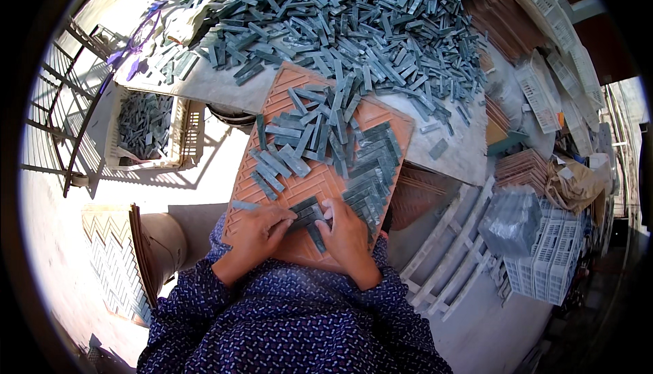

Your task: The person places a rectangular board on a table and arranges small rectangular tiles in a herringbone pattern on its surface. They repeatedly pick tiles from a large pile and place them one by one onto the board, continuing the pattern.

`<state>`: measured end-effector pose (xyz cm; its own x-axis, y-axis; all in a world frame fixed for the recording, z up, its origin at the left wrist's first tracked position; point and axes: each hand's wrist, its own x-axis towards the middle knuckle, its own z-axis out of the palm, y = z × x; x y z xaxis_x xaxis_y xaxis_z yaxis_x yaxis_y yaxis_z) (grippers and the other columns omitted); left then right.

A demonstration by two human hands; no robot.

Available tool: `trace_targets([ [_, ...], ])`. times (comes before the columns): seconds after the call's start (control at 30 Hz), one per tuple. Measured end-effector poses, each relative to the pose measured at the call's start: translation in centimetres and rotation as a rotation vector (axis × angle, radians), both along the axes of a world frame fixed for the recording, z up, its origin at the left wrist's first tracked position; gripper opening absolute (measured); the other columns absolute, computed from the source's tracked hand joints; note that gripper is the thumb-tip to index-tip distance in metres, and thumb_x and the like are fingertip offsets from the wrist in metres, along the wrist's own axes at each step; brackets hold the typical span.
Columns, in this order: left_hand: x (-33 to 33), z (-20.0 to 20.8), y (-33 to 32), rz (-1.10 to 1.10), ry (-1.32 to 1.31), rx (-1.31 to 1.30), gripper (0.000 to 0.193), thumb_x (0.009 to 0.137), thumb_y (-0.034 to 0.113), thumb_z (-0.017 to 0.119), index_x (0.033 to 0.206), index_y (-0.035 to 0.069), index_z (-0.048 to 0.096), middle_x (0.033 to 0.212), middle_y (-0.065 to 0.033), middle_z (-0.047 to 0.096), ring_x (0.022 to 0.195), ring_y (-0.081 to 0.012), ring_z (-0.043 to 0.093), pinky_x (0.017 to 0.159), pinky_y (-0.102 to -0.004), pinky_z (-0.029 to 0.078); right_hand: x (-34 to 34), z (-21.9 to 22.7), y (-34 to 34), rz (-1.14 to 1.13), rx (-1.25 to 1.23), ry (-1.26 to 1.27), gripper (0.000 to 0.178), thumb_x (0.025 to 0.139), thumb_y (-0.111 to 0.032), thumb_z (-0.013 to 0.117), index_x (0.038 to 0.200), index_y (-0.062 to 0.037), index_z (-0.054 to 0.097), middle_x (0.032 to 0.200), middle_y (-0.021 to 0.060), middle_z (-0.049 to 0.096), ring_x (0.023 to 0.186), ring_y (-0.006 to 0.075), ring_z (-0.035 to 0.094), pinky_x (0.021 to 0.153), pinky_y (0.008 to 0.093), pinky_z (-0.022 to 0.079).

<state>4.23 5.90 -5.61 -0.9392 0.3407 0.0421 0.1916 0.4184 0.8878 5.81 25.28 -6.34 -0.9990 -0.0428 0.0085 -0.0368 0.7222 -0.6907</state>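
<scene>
The left hand (257, 230) and right hand (345, 232) press flat, grasping nothing, on grey tiles (309, 214) seated in the orange tray (306, 88), tilted against the tabletop (218, 85) towards the person.

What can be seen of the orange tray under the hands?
The orange tray is a flat, roughly square mould, plastic by its look, ribbed in a herringbone pattern. It lies tilted from the table down to the person's lap. Grey strips fill its right side; loose ones lie across its upper part. The left hand and right hand press strips near its lower edge.
</scene>
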Motion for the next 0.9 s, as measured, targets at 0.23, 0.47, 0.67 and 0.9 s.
trace_targets([
  [0.23, 0.6, -0.3, 0.7, -0.048, -0.008, 0.035, 0.015, 0.082, 0.004, 0.060, 0.095, -0.001, 0.065, 0.092, -0.0160, 0.065, 0.084, -0.0300, 0.064, 0.075, -0.0350, 0.050, -0.1, 0.3, -0.2, 0.021, 0.064, 0.012, 0.023, 0.072, -0.004, 0.068, 0.091, -0.0039, 0.056, 0.082, 0.0115, 0.059, 0.074, 0.0315, 0.059, 0.061, 0.0389, 0.047],
  [0.47, 1.2, -0.7, 1.4, -0.087, -0.808, 0.708, 0.028, 0.094, 0.006, 0.050, 0.119, -0.003, 0.053, 0.110, -0.0083, 0.059, 0.096, -0.0142, 0.059, 0.084, -0.0273, 0.048, 1.3, 2.7, -0.9, 0.245, -0.084, 0.351, 0.022, 0.072, 0.001, 0.067, 0.092, -0.0008, 0.059, 0.089, 0.0121, 0.060, 0.079, 0.0303, 0.060, 0.068, 0.0374, 0.050],
  [0.67, 1.6, -1.7, 1.2, -0.133, -0.759, 0.704, 0.029, 0.094, 0.001, 0.047, 0.122, -0.004, 0.051, 0.109, -0.0072, 0.060, 0.096, -0.0113, 0.058, 0.086, -0.0238, 0.047, 2.0, 3.9, 1.5, 0.102, -0.161, 0.308, 0.032, 0.071, 0.001, 0.072, 0.101, 0.0000, 0.061, 0.099, 0.0137, 0.062, 0.087, 0.0271, 0.062, 0.072, 0.0322, 0.051],
  [0.9, 1.4, -0.3, 1.4, -0.088, -0.893, 0.820, 0.030, 0.097, 0.013, 0.046, 0.121, -0.004, 0.051, 0.108, -0.0132, 0.062, 0.091, -0.0158, 0.063, 0.079, -0.0264, 0.052, 2.1, 3.4, 2.7, 0.160, -0.272, 0.103, 0.020, 0.078, -0.004, 0.068, 0.098, 0.0005, 0.066, 0.090, 0.0118, 0.066, 0.077, 0.0191, 0.063, 0.067, 0.0291, 0.049],
])
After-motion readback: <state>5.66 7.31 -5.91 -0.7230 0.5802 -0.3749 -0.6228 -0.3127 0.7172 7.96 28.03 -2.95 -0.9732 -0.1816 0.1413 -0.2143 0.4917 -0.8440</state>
